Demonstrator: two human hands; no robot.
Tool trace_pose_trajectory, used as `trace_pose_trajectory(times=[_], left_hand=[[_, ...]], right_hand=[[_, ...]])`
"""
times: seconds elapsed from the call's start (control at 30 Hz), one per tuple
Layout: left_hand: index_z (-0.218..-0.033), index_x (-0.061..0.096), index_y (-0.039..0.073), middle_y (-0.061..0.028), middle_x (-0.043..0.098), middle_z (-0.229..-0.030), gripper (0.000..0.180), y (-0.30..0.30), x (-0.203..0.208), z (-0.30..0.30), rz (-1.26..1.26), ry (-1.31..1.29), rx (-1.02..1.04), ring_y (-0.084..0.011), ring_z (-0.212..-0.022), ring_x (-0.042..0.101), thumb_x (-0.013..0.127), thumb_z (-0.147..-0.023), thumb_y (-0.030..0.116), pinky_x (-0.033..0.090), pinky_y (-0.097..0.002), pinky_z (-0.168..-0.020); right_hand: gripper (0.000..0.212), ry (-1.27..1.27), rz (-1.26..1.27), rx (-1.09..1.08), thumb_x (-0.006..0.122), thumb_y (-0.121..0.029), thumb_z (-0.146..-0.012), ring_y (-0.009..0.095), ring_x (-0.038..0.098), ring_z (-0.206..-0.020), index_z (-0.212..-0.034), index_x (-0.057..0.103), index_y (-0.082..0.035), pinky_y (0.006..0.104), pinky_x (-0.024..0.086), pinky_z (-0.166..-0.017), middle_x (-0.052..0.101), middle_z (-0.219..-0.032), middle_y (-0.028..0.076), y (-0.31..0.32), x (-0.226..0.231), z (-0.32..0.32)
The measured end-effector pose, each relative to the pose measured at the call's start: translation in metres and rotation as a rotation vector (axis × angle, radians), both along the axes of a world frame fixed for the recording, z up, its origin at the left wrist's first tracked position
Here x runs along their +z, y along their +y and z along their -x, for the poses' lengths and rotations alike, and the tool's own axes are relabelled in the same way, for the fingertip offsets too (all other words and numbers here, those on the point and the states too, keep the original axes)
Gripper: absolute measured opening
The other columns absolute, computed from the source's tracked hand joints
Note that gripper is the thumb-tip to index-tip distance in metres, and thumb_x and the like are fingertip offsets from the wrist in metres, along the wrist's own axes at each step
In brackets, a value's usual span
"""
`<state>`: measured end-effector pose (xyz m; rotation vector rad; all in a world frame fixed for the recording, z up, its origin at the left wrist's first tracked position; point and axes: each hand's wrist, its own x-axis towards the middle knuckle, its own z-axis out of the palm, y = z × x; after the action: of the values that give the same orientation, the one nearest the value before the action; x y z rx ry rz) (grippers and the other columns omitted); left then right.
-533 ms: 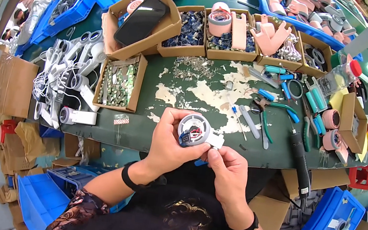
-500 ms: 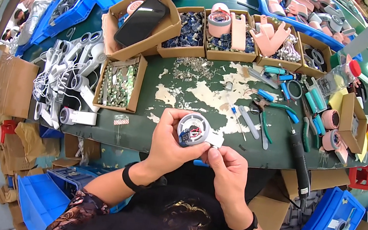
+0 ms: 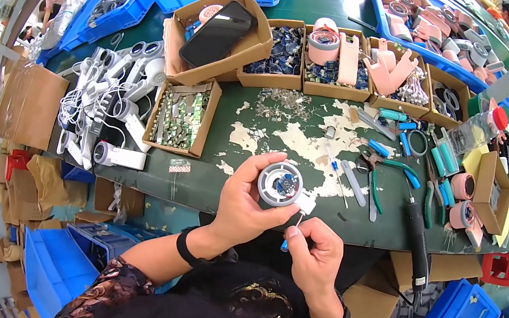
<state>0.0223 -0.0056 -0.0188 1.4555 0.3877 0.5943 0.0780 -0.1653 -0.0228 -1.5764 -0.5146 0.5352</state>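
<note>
In my left hand [image 3: 247, 191] is a round white-and-grey fan-like housing [image 3: 261, 186], tilted so its open face shows. A small blue circuit board [image 3: 288, 185] lies inside the ring. A short white stem [image 3: 306, 203] sticks out at its lower right. Just below that stem, my right hand [image 3: 316, 253] is closed, thumb against bent fingers, on a thin piece with a blue end [image 3: 284, 245]. A narrow length of it runs up towards the stem; its kind is mostly hidden by the fingers.
Beyond my hands lie a thin screwdriver [image 3: 339, 181], green-handled pliers [image 3: 375, 179] and blue battery cells [image 3: 379, 147]. White fan bodies [image 3: 92, 101] with cables are piled left, beside a cardboard box of small boards [image 3: 181, 113]. A black electric screwdriver [image 3: 415, 236] rests at the right edge.
The circuit board, earlier at the ring's lower left with red wires showing, now sits within the ring. My right hand has dropped slightly below the stem. The whole view has shifted a little.
</note>
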Motion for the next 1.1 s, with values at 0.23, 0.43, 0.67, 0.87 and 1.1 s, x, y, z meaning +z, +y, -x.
trace_pose_trajectory(times=[0.23, 0.43, 0.67, 0.87, 1.1], left_hand=[[-0.144, 0.047, -0.002, -0.0120, 0.052, -0.134, 0.079, 0.011, 0.001, 0.007, -0.044, -0.031, -0.141, -0.0175, -0.122, 0.056, 0.083, -0.074, 0.000, 0.047, -0.0306, -0.104], [-0.154, 0.039, 0.001, -0.0113, 0.052, -0.136, 0.091, 0.013, 0.011, 0.003, -0.029, -0.008, -0.449, -0.0172, -0.126, 0.053, 0.080, -0.073, -0.005, 0.042, -0.0320, -0.107], [-0.155, 0.041, 0.004, -0.0093, 0.055, -0.118, 0.090, 0.010, 0.011, 0.004, 0.185, 0.112, -0.556, -0.0187, -0.110, 0.058, 0.075, -0.071, 0.003, 0.046, -0.0306, -0.097], [-0.154, 0.043, 0.005, -0.0108, 0.056, -0.114, 0.090, 0.006, 0.005, 0.003, 0.011, 0.038, -0.550, -0.0231, -0.104, 0.057, 0.074, -0.069, 0.007, 0.046, -0.0319, -0.094], [-0.153, 0.044, 0.003, -0.0123, 0.056, -0.117, 0.090, 0.010, 0.008, 0.003, -0.229, 0.034, -0.566, -0.0240, -0.107, 0.056, 0.073, -0.068, 0.007, 0.046, -0.0329, -0.096]], right_hand=[[0.031, -0.462, 0.126, -0.089, 0.084, -0.012, -0.079, 0.028, 0.068, -0.082, -0.104, 0.070, 0.000, 0.0360, 0.053, -0.074, 0.070, -0.097, 0.014, -0.011, 0.019, -0.021], [0.033, -0.505, 0.101, 0.133, 0.078, -0.002, -0.082, 0.024, 0.067, -0.083, -0.115, 0.073, -0.006, 0.0331, 0.053, -0.071, 0.068, -0.099, 0.013, -0.007, 0.049, -0.052], [0.031, -0.278, 0.227, 0.312, 0.084, -0.006, -0.077, 0.013, 0.051, -0.066, -0.107, 0.076, -0.006, 0.0288, 0.042, -0.059, 0.058, -0.084, 0.003, -0.008, 0.067, -0.064], [0.023, -0.193, 0.256, 0.304, 0.084, -0.004, -0.075, 0.014, 0.047, -0.063, -0.096, 0.076, -0.005, 0.0294, 0.038, -0.057, 0.054, -0.080, 0.003, -0.005, 0.063, -0.064], [0.025, -0.220, 0.298, 0.280, 0.085, -0.004, -0.072, 0.013, 0.047, -0.059, -0.095, 0.076, -0.005, 0.0299, 0.039, -0.055, 0.055, -0.078, 0.003, -0.002, 0.063, -0.060]])
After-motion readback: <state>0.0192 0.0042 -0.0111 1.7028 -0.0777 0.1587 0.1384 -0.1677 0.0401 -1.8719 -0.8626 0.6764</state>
